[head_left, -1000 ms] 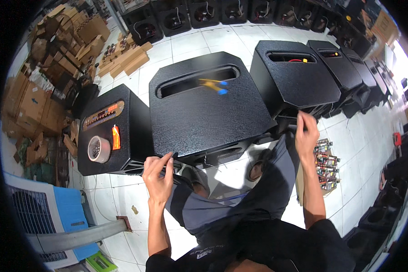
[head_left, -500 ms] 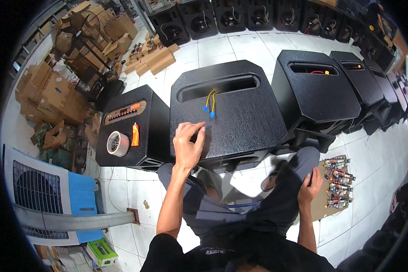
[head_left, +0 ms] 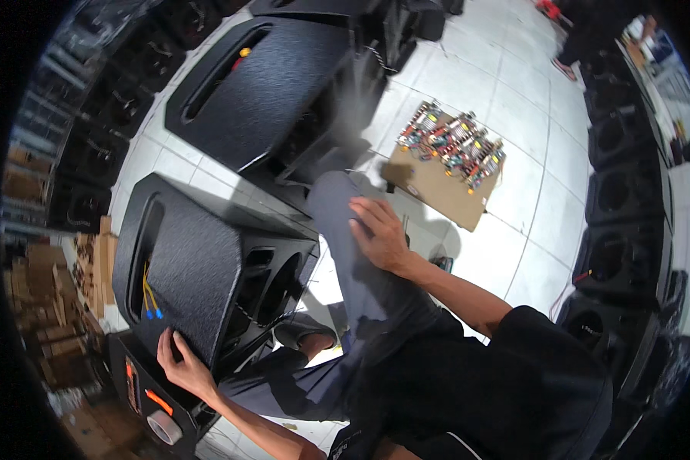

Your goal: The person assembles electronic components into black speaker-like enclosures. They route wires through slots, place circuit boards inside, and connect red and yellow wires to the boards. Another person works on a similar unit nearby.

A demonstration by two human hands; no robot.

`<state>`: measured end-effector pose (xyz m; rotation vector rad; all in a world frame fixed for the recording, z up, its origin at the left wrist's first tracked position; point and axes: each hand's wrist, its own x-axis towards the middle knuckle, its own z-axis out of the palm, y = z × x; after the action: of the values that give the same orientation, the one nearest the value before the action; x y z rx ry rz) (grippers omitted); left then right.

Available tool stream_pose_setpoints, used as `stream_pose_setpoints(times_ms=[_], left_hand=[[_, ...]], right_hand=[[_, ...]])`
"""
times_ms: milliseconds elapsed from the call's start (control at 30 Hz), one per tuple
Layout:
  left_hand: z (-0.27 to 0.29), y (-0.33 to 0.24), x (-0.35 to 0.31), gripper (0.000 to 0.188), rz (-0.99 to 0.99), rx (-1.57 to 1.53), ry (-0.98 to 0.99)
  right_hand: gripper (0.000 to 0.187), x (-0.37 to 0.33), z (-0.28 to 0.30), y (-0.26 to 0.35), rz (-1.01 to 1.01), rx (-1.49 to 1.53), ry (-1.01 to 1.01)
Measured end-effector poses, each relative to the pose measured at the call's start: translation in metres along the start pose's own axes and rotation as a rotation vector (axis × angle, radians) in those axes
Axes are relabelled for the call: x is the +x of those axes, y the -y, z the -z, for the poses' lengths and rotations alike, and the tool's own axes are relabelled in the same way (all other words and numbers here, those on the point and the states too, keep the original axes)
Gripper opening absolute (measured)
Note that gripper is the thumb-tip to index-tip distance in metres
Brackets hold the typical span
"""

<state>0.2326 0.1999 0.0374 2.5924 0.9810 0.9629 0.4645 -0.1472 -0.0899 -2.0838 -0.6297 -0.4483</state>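
Note:
My left hand [head_left: 184, 364] rests at the near edge of a black speaker cabinet [head_left: 195, 268], fingers loosely bent, thumb a little apart, nothing visible between them. Just beyond its fingertips lie two yellow wires with blue connectors [head_left: 152, 307], which come out of the long slot in the cabinet's top. My right hand [head_left: 381, 234] lies on my right knee with its fingers stretched out and holds nothing. Beside the left hand, a smaller black cabinet [head_left: 126, 360] carries an orange tube [head_left: 159, 400] and a white roll-shaped container [head_left: 164, 428].
On the floor past my right knee, several circuit boards [head_left: 456, 146] lie on a brown cardboard sheet [head_left: 422, 184]. Another slotted black cabinet [head_left: 284, 69] stands ahead. Rows of speaker boxes [head_left: 625, 199] line both sides. Another person's foot [head_left: 564, 69] shows at the upper right.
The view has swung to the right, toward the circuit boards. My left hand stays at the cabinet's edge, and my right hand is still on my leg.

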Motion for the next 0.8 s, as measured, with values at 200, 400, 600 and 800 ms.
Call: stream_pose_setpoints(times_ms=[200, 400, 600, 800], left_hand=[[0.000, -0.007, 0.003, 0.026, -0.043, 0.105, 0.030], [0.002, 0.001, 0.005, 0.026, -0.045, 0.123, 0.038], [0.001, 0.014, 0.005, 0.028, -0.048, 0.127, 0.042], [0.005, 0.017, 0.000, 0.030, -0.024, 0.186, 0.029]], right_hand=[[0.030, -0.006, 0.014, -0.002, -0.045, 0.041, -0.032], [0.031, -0.010, 0.014, -0.008, -0.044, 0.131, -0.034], [0.019, -0.017, 0.018, -0.028, -0.168, 0.195, -0.121], [0.026, -0.063, 0.032, -0.177, -0.802, -0.015, -0.235]])
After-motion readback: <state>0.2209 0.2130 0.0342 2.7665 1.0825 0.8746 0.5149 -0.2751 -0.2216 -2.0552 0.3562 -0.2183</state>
